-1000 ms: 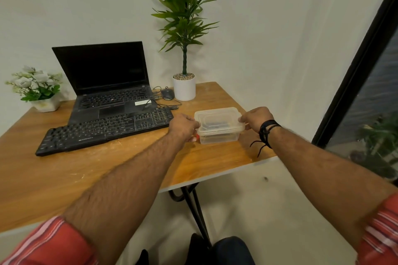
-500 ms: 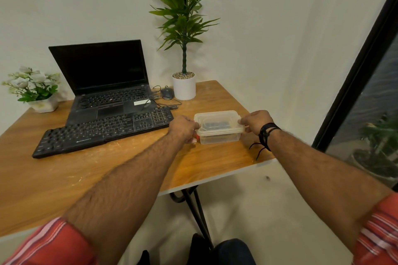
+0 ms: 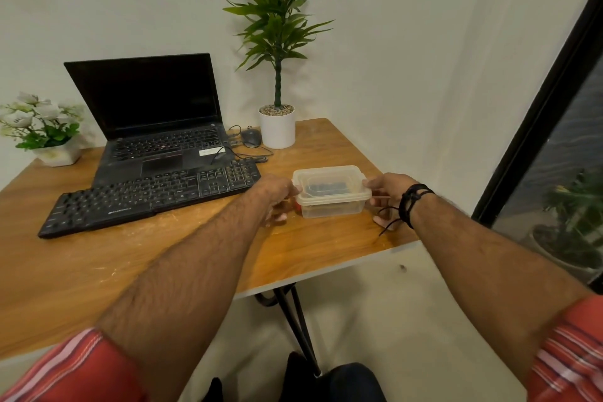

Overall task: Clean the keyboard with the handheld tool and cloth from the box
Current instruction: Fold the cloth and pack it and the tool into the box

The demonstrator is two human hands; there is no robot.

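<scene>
Item: clear lidded box [image 3: 331,192], on the wooden table [image 3: 163,258] at about 3 o'clock of the black keyboard [image 3: 153,196]. My left hand [image 3: 277,192] grips its 9 o'clock end, my right hand [image 3: 388,189] its 3 o'clock end, fingers curled at the lid rim. Change since a second ago: box sits slightly nearer me, lid still on. Contents: something dark inside, unclear. Judgement: task barely begun; lid comes off next, keyboard untouched

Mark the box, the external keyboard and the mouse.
box [image 3: 329,173]: head view, on its clear lid.
external keyboard [image 3: 146,197]: head view, middle key rows.
mouse [image 3: 251,136]: head view, top shell.
</scene>
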